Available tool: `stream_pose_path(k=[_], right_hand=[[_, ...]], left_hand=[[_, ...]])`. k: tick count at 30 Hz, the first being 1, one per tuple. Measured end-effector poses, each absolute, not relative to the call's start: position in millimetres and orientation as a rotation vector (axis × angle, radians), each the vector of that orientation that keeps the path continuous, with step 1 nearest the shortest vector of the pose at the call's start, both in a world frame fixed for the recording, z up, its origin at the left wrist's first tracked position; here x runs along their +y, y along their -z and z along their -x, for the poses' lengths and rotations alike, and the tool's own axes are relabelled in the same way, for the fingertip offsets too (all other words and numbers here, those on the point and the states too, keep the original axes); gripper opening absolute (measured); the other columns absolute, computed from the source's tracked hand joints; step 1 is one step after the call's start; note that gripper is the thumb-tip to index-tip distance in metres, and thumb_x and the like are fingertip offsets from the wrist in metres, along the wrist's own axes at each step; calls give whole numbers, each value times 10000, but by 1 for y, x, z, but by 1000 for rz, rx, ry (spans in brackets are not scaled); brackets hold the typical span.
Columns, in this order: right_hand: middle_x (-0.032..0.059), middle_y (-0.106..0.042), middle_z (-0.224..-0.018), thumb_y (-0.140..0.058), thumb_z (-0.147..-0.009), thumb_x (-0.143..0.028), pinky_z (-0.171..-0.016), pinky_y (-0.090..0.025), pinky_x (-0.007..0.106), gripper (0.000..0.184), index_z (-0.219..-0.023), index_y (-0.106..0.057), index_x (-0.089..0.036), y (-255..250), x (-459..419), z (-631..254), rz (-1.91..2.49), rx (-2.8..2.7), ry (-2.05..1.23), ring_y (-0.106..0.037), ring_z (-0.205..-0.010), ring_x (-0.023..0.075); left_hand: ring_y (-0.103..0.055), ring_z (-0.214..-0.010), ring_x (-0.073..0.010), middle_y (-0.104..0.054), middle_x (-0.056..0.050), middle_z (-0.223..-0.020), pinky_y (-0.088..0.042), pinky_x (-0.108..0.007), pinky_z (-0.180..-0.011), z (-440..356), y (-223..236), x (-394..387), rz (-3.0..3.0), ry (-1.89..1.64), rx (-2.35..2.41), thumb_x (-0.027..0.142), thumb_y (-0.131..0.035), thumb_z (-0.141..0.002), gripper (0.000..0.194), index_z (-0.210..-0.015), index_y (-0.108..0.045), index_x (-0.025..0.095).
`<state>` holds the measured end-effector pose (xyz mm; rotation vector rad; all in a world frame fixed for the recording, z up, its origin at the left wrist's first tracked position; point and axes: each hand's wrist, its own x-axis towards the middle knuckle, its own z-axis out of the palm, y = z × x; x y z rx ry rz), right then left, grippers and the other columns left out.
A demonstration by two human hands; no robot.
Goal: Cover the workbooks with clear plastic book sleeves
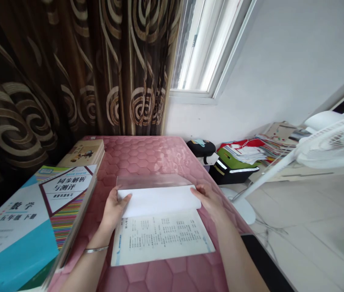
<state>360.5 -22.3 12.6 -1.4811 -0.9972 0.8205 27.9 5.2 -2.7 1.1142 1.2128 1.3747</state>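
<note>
A thin book (164, 237) with printed text lies on the pink padded table cover, its lines running sideways to me. Across its far part lies a blank white sheet (159, 200), with a clear plastic film (152, 179) showing beyond its far edge. My left hand (115, 209) grips the left end of the sheet, thumb on top and fingers partly hidden beneath. At the right end, my right hand (208, 199) pinches the far corner the same way. Whether the sheet is attached to the book or the film, I cannot tell.
A stack of books (35, 219) stands along the table's left side, with a brown-covered stack (83, 152) behind it. A patterned curtain (123, 69) hangs at the back. On the floor to the right are a white fan (326, 142) and a black box (231, 172) piled with papers.
</note>
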Motion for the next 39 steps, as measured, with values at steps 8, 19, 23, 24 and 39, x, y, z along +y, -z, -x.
stream_pose_path(k=[8,19,23,24,39], right_hand=[[-23,-575,-568,-739,-593,-551,-518,-364,278,372,-597,-604,-204,3,-14,-358,1477,-970,-855,-504,-542,144],[-8,-678,-708,-840,-495,-367,-560,-479,294,463,-905,-690,-211,12,-11,-360,1319,-727,-981,-628,-630,181],[50,-730,-842,-814,-559,-405,-595,-512,323,467,-966,-722,-194,7,-12,-362,1342,-806,-1100,-672,-723,225],[60,-736,-877,-810,-567,-411,-603,-518,329,462,-967,-728,-196,6,-12,-363,1345,-819,-1113,-678,-747,235],[83,-756,-864,-799,-584,-358,-589,-545,338,395,-937,-755,-188,-1,-14,-362,1330,-800,-1231,-696,-761,260]], left_hand=[[-618,-886,-190,-647,-71,-1031,-495,-315,-770,-26,0,2,-1174,-1314,1225,466,-772,-669,679,-1222,-521,162],[-620,-919,-198,-644,-63,-1053,-498,-319,-791,-23,3,3,-1170,-1324,1207,447,-778,-660,663,-1211,-530,174],[-616,-932,-193,-639,-65,-1079,-492,-312,-805,-23,4,3,-1171,-1317,1182,460,-769,-672,660,-1216,-518,184],[-618,-932,-191,-640,-66,-1086,-490,-309,-809,-23,3,3,-1163,-1315,1174,463,-769,-672,660,-1215,-517,187],[-589,-1088,-218,-618,-74,-1217,-461,-337,-925,-24,0,2,-1193,-1347,1089,399,-748,-702,700,-1322,-480,216]])
